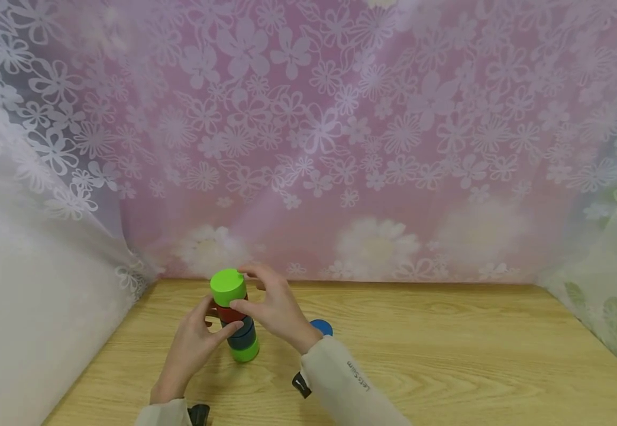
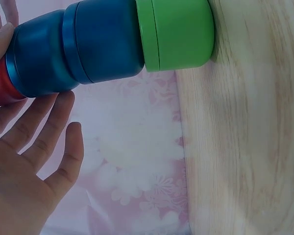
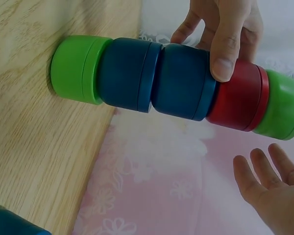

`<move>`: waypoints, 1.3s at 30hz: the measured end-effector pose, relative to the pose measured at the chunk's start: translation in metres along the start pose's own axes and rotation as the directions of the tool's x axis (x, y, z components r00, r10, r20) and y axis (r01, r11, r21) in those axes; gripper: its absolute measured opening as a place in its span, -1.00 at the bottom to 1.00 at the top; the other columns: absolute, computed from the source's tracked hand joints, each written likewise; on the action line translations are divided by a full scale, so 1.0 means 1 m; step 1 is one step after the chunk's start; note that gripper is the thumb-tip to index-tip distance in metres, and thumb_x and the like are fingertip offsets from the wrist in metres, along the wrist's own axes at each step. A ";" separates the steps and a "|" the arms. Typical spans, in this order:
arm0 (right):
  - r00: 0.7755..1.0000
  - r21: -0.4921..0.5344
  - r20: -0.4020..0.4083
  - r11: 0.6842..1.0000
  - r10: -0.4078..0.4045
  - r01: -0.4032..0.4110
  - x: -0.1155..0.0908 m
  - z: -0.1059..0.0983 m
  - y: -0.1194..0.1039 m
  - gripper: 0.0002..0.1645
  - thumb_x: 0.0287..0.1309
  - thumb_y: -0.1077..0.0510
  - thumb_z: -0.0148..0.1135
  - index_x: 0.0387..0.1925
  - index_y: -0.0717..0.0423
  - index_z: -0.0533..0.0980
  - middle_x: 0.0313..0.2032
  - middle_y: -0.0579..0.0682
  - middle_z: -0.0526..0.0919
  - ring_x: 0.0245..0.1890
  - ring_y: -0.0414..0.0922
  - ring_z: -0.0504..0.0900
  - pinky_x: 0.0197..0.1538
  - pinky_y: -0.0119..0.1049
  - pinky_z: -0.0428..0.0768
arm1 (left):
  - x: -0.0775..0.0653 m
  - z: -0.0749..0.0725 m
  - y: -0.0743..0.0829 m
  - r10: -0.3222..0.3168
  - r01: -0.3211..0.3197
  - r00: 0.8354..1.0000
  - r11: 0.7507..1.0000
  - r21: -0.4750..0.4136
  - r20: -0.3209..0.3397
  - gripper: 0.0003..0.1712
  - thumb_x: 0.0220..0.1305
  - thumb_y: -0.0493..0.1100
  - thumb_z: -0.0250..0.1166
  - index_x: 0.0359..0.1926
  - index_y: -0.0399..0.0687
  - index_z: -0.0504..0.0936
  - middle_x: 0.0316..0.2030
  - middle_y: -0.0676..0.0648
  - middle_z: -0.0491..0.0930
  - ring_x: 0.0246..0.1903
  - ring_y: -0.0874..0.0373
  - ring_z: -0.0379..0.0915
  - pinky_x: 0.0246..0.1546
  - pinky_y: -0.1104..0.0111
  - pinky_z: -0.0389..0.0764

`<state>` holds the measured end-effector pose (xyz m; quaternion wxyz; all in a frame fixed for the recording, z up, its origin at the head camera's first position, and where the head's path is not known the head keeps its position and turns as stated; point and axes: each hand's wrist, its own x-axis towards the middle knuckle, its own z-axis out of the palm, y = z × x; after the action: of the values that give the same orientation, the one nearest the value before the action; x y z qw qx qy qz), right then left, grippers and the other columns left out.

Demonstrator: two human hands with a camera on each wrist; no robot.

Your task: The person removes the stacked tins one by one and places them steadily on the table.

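Note:
A tower of lidded round canisters stands upright on the table, leaning slightly. From the bottom come a green canister (image 3: 78,68), a blue one (image 3: 125,73), a second blue one (image 3: 181,81), a red one (image 3: 237,95) and a green one (image 1: 228,287) on top. My left hand (image 1: 191,343) grips the tower where the upper blue and red canisters meet, thumb on the near side, fingers on the far side. Higher up, my right hand (image 1: 276,305) holds the top green canister between thumb and forefinger; its other fingers stick out loosely.
Another blue canister (image 1: 322,326) is on the wooden table (image 1: 446,343) right of the tower, partly covered by my right wrist. Behind the table hangs a pink flowered curtain (image 1: 313,148), with white sheeting (image 1: 31,296) along the left side.

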<state>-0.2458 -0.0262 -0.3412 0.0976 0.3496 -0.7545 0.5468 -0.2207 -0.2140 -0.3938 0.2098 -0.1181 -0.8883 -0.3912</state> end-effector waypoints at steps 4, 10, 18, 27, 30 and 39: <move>1.000 -0.009 0.007 1.000 -0.010 0.011 0.002 0.004 0.000 -0.37 0.19 0.25 0.47 0.27 0.16 0.47 0.24 0.05 0.52 0.25 -0.01 0.49 0.28 -0.06 0.48 | -0.002 -0.001 0.000 0.003 -0.003 1.000 1.000 0.005 -0.003 -0.33 0.18 -0.13 0.55 0.25 -0.22 0.50 -0.11 -0.11 0.68 -0.14 -0.03 0.62 -0.18 0.01 0.64; 1.000 -0.015 -0.001 1.000 -0.017 0.017 0.003 0.009 0.001 -0.37 0.18 0.26 0.48 0.26 0.19 0.47 0.21 0.05 0.54 0.21 -0.02 0.52 0.23 -0.06 0.52 | -0.003 -0.001 0.000 0.006 -0.006 1.000 1.000 0.006 -0.001 -0.35 0.18 -0.13 0.55 0.23 -0.21 0.52 -0.14 -0.09 0.68 -0.15 -0.01 0.62 -0.18 -0.02 0.64; 0.999 -0.018 0.001 0.999 -0.040 0.040 0.003 0.013 0.002 -0.41 0.19 0.26 0.47 0.23 0.19 0.50 0.18 0.03 0.56 0.17 -0.05 0.54 0.19 -0.04 0.55 | -0.004 -0.001 0.000 -0.013 0.013 1.000 1.000 -0.001 0.007 -0.36 0.18 -0.12 0.55 0.23 -0.19 0.53 -0.15 -0.07 0.68 -0.14 -0.01 0.61 -0.16 -0.04 0.63; 0.998 0.009 -0.050 0.999 -0.048 0.048 0.003 0.012 0.004 -0.57 0.19 0.33 0.44 0.11 0.26 0.59 0.15 0.08 0.57 0.14 0.01 0.57 0.15 -0.05 0.59 | -0.002 0.002 0.000 0.020 -0.020 1.000 1.000 -0.015 0.001 -0.32 0.17 -0.14 0.55 0.27 -0.21 0.51 -0.09 -0.08 0.69 -0.13 -0.02 0.62 -0.18 -0.02 0.64; 0.997 0.027 -0.056 0.998 -0.055 0.056 0.003 0.010 0.004 -0.58 0.19 0.36 0.43 0.09 0.31 0.58 0.15 0.13 0.55 0.14 0.03 0.59 0.14 -0.22 0.60 | -0.001 0.003 0.001 0.016 -0.016 1.000 1.000 -0.019 -0.001 -0.29 0.17 -0.13 0.55 0.29 -0.22 0.49 -0.07 -0.10 0.69 -0.12 -0.02 0.62 -0.17 -0.02 0.64; 0.995 0.084 -0.075 0.994 -0.063 0.069 0.000 -0.002 0.001 -0.58 0.16 0.42 0.42 0.07 0.38 0.57 0.23 0.23 0.49 0.17 0.12 0.58 0.13 -0.31 0.59 | 0.000 -0.001 0.001 -0.037 0.037 0.999 0.999 -0.006 0.017 -0.21 0.20 -0.07 0.53 0.38 -0.21 0.42 0.02 -0.14 0.66 -0.06 -0.04 0.59 -0.14 -0.01 0.62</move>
<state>-0.2467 -0.0237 -0.3412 0.1277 0.3581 -0.7141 0.5878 -0.2203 -0.2137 -0.3924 0.1944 -0.1058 -0.8908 -0.3969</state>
